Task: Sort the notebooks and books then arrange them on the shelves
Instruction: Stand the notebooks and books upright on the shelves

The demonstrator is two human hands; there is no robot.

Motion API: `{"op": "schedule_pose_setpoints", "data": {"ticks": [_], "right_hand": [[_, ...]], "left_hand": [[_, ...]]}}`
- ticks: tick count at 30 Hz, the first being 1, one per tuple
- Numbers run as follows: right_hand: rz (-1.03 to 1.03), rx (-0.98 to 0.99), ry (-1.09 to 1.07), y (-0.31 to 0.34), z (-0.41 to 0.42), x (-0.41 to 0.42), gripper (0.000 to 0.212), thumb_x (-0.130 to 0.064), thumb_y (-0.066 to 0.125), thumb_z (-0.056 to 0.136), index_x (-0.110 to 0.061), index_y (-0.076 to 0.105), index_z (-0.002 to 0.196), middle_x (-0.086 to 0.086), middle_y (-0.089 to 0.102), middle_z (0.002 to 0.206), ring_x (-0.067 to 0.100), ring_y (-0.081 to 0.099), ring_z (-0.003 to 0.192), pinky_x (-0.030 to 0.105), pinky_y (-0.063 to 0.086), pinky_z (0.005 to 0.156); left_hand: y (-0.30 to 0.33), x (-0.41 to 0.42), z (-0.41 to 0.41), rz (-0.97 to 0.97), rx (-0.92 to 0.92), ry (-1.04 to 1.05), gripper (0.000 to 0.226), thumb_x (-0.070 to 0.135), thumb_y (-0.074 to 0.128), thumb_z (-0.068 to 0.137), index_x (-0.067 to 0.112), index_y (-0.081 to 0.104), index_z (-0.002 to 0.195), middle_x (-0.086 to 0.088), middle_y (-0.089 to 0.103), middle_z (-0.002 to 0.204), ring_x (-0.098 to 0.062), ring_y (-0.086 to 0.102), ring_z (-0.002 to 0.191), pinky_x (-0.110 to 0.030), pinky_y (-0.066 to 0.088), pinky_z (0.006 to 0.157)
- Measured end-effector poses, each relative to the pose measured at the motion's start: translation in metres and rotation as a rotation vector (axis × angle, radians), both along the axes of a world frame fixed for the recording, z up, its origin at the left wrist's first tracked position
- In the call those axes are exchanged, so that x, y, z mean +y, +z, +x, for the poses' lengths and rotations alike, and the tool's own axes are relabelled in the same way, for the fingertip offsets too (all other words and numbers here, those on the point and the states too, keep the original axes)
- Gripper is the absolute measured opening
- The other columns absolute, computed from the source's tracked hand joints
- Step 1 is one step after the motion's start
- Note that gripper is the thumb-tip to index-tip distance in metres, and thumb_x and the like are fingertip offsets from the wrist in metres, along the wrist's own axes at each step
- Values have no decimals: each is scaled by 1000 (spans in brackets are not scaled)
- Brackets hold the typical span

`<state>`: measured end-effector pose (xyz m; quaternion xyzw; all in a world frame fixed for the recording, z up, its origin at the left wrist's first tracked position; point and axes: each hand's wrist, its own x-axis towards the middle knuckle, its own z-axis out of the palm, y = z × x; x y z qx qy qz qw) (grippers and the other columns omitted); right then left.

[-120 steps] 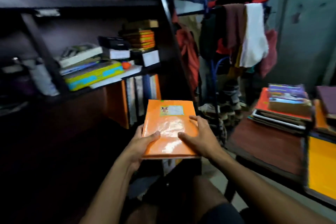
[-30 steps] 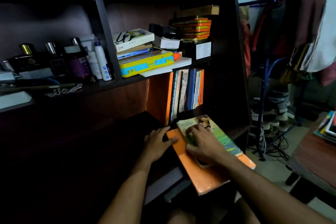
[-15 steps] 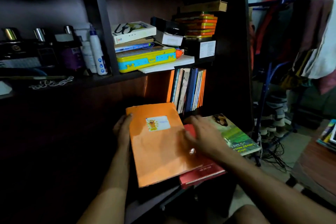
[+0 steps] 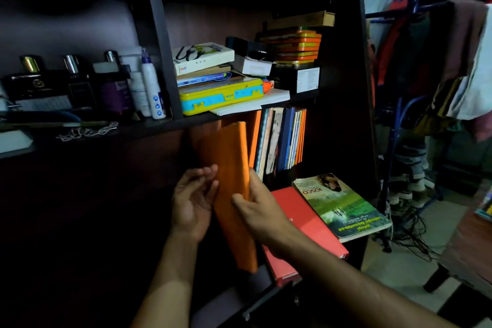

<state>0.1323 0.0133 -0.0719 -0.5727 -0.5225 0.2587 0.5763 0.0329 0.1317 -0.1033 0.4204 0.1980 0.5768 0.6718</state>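
Your left hand (image 4: pixel 193 202) lay against the left face of the orange notebook (image 4: pixel 231 184) at frame centre, fingers fairly straight, pressing rather than curling round it; your right hand (image 4: pixel 259 210) gripped its right edge, thumb on the near side & fingers behind; the notebook stood nearly upright, top tilted left, its upper end at the mouth of the lower compartment (image 4: pixel 319 146) of the dark shelf unit (image 4: pixel 162 42).

That compartment held a row of upright books (image 4: pixel 282 138), spines out, orange ones at both ends & blue in the middle; titles too small to read. In front of the row, lower right of centre, a red book (image 4: pixel 306 221) lay flat w/ a green paperback (image 4: pixel 343 205) beside it, edges touching or overlapping; your right wrist covered part of the red one.

Upper compartment, centre of frame: a yellow-and-blue case (image 4: pixel 221 94) on white sheets, a white box (image 4: pixel 202 57) stacked above it, a pile of orange tins (image 4: pixel 295 44) w/ a cardboard box on top. Left compartment held bottles (image 4: pixel 150 85) & dark jars, mostly lost in shadow; a chain (image 4: pixel 85 132) lay on that ledge.

Far right, a clothes rack (image 4: pixel 436 61) was cut off by the frame edge; the lower left of the frame was too dark to make out.
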Motion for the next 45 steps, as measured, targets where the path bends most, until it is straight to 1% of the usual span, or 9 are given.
{"op": "schedule_pose_setpoints", "data": {"ticks": [3, 7, 12, 16, 22, 29, 38, 42, 45], "right_hand": [[7, 65, 7, -9, 8, 1, 39, -12, 49, 98, -46, 50, 117, 7, 70, 106, 29, 72, 88, 54, 60, 80], [63, 267, -34, -13, 21, 22, 52, -13, 52, 100, -27, 36, 148, 1, 62, 135, 20, 64, 120, 51, 50, 104], [131, 163, -195, -25, 38, 43, 54, -7, 50, 103, -38, 33, 143, 1, 60, 135, 18, 62, 121, 45, 49, 107], [140, 29, -328, -30, 51, 66, 38, -11, 54, 101, -31, 47, 132, -7, 66, 111, 15, 67, 102, 31, 54, 90], [65, -334, -347, -25, 58, 91, 35, -23, 66, 92, -18, 55, 125, 1, 68, 113, 21, 64, 105, 39, 53, 89], [66, -312, -292, -24, 82, 95, 51, -18, 70, 91, -15, 48, 138, 6, 57, 122, 19, 63, 106, 28, 53, 92], [-390, -1099, -48, -74, 71, 41, 94, -78, 41, 74, -23, 30, 149, 18, 37, 147, 34, 30, 140, 45, 20, 121], [-341, -1055, -6, -72, 67, 34, 90, -66, 55, 73, -26, 29, 149, 11, 37, 148, 33, 31, 140, 45, 17, 123], [-262, -896, 76, -68, 71, 28, 91, -53, 70, 70, -25, 32, 148, 5, 42, 146, 28, 37, 137, 45, 20, 122]], "left_hand": [[-3, 4, 5, 35, 77, 299, 29, -4, 49, 93, 20, 60, 81, 2, 68, 81, -14, 68, 79, -24, 52, 57], [-32, 22, 7, 388, 535, 699, 13, 37, 60, 85, 27, 62, 94, -1, 63, 90, -17, 59, 78, -34, 49, 72], [-52, 19, 24, 433, 783, 114, 76, 73, 60, 68, 37, 48, 134, 1, 58, 113, -14, 61, 89, -15, 49, 73], [-69, 34, 33, 733, 1014, -63, 116, 68, 78, 64, 45, 13, 157, 7, 18, 166, -10, 23, 151, -32, 29, 119], [-67, 35, 39, 699, 1146, 117, 101, 62, 65, 77, 50, 3, 155, 4, 18, 167, -20, 25, 151, -46, 32, 118], [-60, 63, 71, 519, 1054, 111, 83, 70, 48, 81, 32, 34, 154, -10, 45, 154, -28, 46, 139, -41, 41, 110], [-57, 62, 76, 474, 1062, 149, 58, 24, 65, 97, 18, 41, 150, -10, 54, 142, -27, 51, 131, -22, 32, 94], [-44, 53, 76, 460, 1046, 345, 21, 26, 72, 91, 13, 61, 103, -2, 64, 93, -31, 63, 96, -27, 37, 75], [-42, 50, 77, 476, 1079, 213, 45, 55, 65, 84, 15, 57, 67, 1, 61, 67, -23, 63, 74, -29, 33, 64]]}}
